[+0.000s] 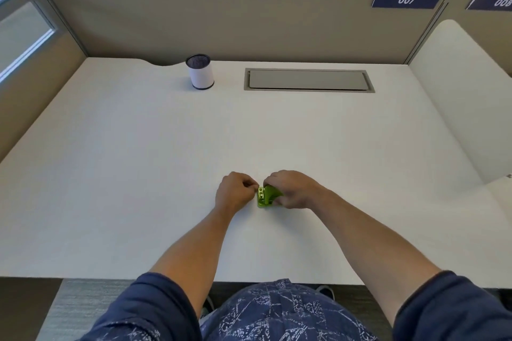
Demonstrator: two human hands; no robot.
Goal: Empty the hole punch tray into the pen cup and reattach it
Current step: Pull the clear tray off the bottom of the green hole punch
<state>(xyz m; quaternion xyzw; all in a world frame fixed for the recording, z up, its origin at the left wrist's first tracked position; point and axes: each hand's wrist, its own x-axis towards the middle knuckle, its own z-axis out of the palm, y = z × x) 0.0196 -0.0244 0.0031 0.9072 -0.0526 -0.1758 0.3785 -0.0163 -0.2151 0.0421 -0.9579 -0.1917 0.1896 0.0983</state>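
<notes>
The pen cup [200, 72] stands far back on the desk [138, 174], a bit left (too dark inside to see what it holds). The small green hole punch [266, 196] sits near the front. The right hand [293, 188] grips it, and the left hand [235, 192] pinches its left end.

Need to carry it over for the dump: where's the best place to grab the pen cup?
Grip the pen cup around its white side wall, mid-height, coming from the near side. It stands upright with its mouth open, alone at the desk's far edge, so probably nothing blocks a sideways wrap.
</notes>
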